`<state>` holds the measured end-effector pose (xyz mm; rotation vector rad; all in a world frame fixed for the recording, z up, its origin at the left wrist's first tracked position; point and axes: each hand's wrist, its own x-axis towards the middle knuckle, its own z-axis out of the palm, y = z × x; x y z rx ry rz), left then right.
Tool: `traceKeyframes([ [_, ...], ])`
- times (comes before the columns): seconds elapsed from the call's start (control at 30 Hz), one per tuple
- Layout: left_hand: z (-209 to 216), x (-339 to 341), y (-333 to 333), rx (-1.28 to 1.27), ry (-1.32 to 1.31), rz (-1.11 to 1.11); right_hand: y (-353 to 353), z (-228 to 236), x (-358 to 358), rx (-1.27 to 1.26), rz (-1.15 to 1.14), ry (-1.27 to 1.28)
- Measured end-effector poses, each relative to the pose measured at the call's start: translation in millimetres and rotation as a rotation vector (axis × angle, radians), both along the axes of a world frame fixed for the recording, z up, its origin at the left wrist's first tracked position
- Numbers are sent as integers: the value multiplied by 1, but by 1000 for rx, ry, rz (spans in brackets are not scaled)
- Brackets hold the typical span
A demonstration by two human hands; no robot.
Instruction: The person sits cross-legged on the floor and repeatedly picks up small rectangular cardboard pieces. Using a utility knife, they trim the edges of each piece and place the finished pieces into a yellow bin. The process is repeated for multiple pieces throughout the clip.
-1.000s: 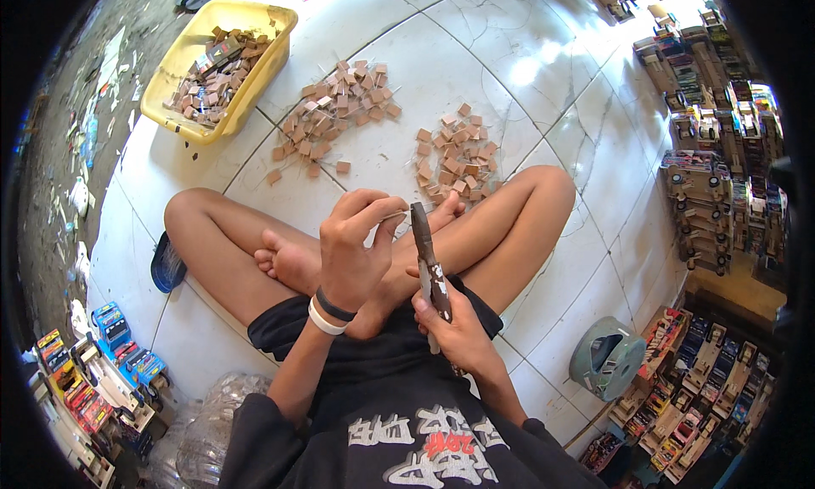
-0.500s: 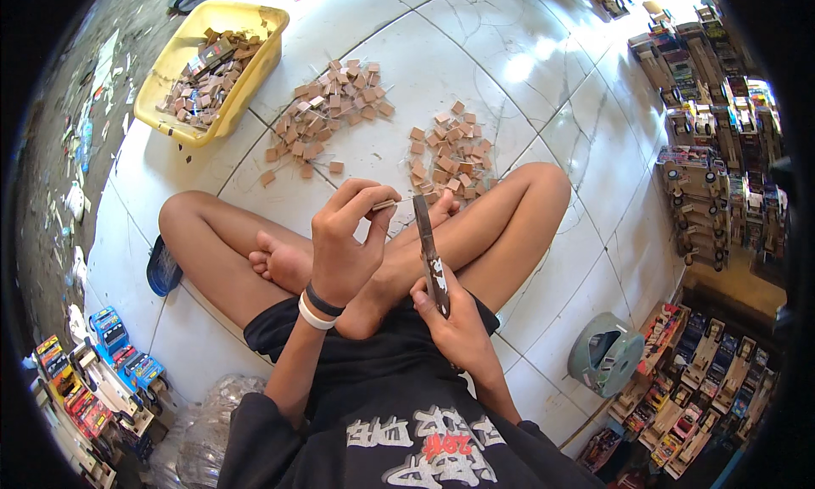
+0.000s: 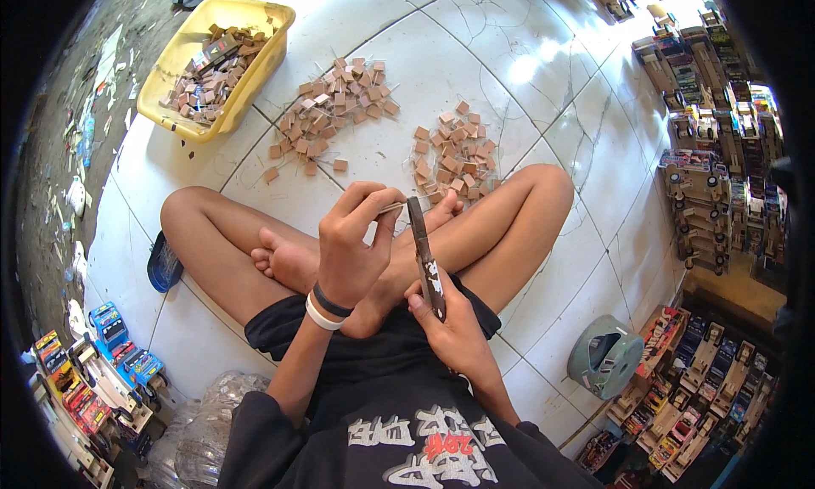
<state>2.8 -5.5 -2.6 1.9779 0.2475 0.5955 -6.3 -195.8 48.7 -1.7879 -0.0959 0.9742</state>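
Above my crossed legs, my left hand (image 3: 352,243) is closed, thumb and fingers pinching a thin, light-coloured piece (image 3: 390,207) whose kind I cannot make out. Its end meets or nearly meets the tip of a long dark hand tool (image 3: 421,247), seen edge-on, with white worn patches on its handle. My right hand (image 3: 458,332) is wrapped round that handle and holds the tool upright. Beyond my feet lie two heaps of small square wooden blocks, a larger left heap (image 3: 331,107) and a smaller right heap (image 3: 454,154), with thin pale strands sticking out of many blocks.
A yellow plastic basin (image 3: 261,69) holding more blocks stands at the far left. Toy wooden trucks (image 3: 696,192) are stacked along the right, with others (image 3: 127,353) at the lower left. A grey-green spool (image 3: 586,357), clear plastic bags (image 3: 204,429) and a blue slipper (image 3: 163,264) lie nearby.
My left hand has shifted slightly right and the tool's tip slightly left, so the pinched piece and the tip are closer together. Both grips stay the same.
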Motion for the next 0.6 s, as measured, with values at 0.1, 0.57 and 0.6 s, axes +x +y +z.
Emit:
traceKeyframes([
  [0.1,-1,-1,1,23,14,3,1,3,0,-22,12,-11],
  [0.57,-2,1,6,-21,7,5,4,-5,0,5,4,-59],
  [0.6,-2,0,6,-26,12,2,4,-5,-1,0,1,-60],
])
